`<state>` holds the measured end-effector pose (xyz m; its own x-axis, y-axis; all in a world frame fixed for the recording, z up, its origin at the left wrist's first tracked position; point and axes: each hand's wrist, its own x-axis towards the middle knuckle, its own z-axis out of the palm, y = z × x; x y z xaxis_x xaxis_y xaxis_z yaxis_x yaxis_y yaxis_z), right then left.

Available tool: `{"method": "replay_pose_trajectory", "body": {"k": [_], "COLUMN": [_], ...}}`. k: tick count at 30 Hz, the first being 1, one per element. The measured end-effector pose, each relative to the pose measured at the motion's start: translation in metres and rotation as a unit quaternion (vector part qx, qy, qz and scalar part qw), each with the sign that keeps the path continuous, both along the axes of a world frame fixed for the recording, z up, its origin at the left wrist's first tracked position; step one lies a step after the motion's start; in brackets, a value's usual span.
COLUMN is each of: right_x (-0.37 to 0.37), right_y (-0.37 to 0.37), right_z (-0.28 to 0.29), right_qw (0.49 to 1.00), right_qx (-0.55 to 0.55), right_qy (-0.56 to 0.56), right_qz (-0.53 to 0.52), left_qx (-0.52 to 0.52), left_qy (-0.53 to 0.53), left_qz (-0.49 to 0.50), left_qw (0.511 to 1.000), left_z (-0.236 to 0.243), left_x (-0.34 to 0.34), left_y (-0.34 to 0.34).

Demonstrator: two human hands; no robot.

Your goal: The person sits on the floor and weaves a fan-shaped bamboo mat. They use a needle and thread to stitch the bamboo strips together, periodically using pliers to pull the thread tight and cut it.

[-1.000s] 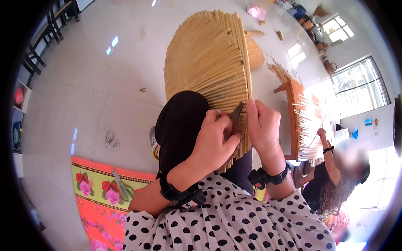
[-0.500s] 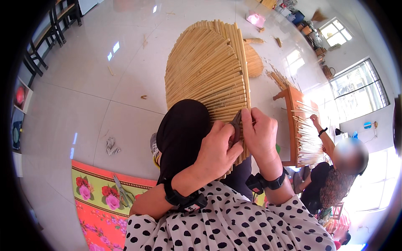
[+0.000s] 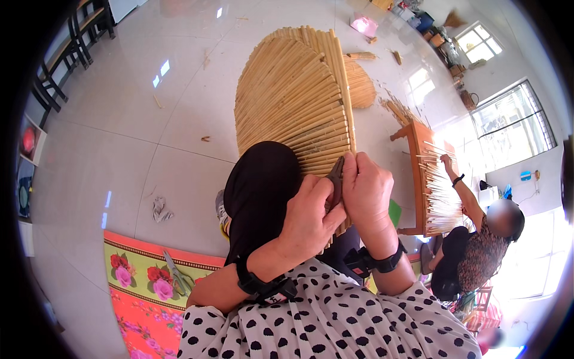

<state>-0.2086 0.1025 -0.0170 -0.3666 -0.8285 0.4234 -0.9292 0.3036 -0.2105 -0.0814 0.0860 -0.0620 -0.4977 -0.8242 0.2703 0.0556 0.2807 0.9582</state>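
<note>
A panel of straw-coloured plant stalks [image 3: 293, 90], laid side by side with a rounded far edge, leans away from me over my black-trousered knee. My left hand [image 3: 312, 206] is closed around dark-handled pliers [image 3: 337, 179], whose jaws point away from me at the panel's right edge. Pressed close beside the pliers, my right hand [image 3: 368, 184] pinches that edge between thumb and fingers. What the plier jaws grip is too small to make out.
Scissors [image 3: 176, 274] lie on a flowered mat [image 3: 149, 311] at the lower left. To the right, a person [image 3: 478, 257] handles thin stalks on a wooden table [image 3: 420, 179]. Another stalk panel [image 3: 360, 84] lies beyond mine; benches [image 3: 89, 24] stand far left.
The panel and both my hands have shifted slightly left, keeping the same grips. At the table the other person has shifted a little, with the reaching hand slightly lower on the stalks.
</note>
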Motion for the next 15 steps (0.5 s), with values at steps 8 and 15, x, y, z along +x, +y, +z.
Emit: {"method": "replay_pose_trajectory", "body": {"k": [8,15], "right_x": [0.000,-0.001], "right_y": [0.000,-0.003], "right_z": [0.000,-0.002], "right_qw": [1.000,1.000], "right_qx": [0.014,-0.007], "right_qy": [0.018,0.026], "right_qz": [-0.008,-0.005], "left_qx": [-0.003,-0.076], "left_qy": [0.031,0.027], "left_qz": [0.002,0.075], "left_qw": [1.000,0.994], "left_z": [0.003,0.016], "left_x": [0.020,0.054], "left_y": [0.001,-0.001]}}
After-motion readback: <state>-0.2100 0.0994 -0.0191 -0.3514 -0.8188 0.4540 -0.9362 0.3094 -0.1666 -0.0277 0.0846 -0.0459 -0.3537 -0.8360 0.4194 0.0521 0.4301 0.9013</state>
